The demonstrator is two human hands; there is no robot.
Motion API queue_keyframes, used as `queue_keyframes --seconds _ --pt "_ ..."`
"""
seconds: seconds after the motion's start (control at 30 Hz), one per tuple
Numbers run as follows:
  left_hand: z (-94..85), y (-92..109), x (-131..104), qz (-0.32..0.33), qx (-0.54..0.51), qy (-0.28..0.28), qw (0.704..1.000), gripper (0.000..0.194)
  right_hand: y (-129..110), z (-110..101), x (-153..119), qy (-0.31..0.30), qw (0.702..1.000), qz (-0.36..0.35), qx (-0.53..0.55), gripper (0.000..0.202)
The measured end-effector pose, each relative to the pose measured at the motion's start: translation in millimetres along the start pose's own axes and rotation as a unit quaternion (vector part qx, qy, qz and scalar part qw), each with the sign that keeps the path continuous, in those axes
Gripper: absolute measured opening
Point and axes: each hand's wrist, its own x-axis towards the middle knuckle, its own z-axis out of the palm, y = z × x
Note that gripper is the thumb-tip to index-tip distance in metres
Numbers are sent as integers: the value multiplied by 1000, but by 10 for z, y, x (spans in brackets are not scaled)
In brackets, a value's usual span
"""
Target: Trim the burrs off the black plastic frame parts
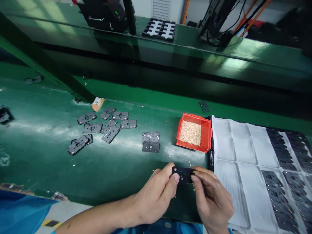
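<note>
A small flat black plastic part point(185, 175) with a brass-coloured dot near its left end is held over the near edge of the bench. My left hand point(159, 191) pinches its left end between thumb and fingers. My right hand point(213, 196) is closed at the right end, thumb and fingertips against the part; whether a tiny piece is also between them I cannot tell. Just beyond stands a red bin point(206, 135) holding many tiny pale pieces point(190, 133). Left of it, a few similar dark parts point(150, 147) lie in a short column.
Several loose dark parts point(110, 134) are scattered at left on the green bench point(117, 172). At right is a white compartment tray point(246, 139), its right side filled with rows of dark parts. A green post point(60, 74) slants in at left. Another tray point(159, 29) sits on the far ledge.
</note>
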Motion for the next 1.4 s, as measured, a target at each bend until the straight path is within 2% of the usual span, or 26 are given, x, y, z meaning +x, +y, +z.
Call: queue_keyframes --seconds 0.23,0.47,0.7,0.8,0.83,0.93,1.0,1.13,1.23,1.33,1.4 --pt "-5 47 3 3 -25 5 1000 39 -8 -10 20 -7 999 -7 -37 32" --pt "26 -14 8 6 -32 15 999 37 -24 0 92 -31 998 -5 -45 22" --pt "-14 -45 39 4 -12 27 1000 36 -27 -150 43 -73 993 90 15 11" --pt "-38 -40 41 2 -5 31 1000 34 -38 -195 76 -75 985 150 47 4" --pt "-40 -40 40 2 2 30 1000 33 -47 -183 99 -70 981 170 59 3" --pt "-31 -49 24 0 35 24 999 31 -97 -75 173 -58 972 206 98 17" --pt "-19 -67 3 3 65 24 998 30 -136 18 203 -60 967 222 114 14" --pt "5 -139 -49 25 120 65 990 30 -203 140 210 -84 953 254 140 13" --pt "15 -226 -58 60 124 96 986 31 -235 176 218 -106 947 264 150 15" --pt "13 -299 -41 69 131 125 981 30 -241 153 224 -113 947 268 138 11" --pt "-2 -318 -26 70 140 147 977 29 -226 86 210 -143 941 270 143 17"
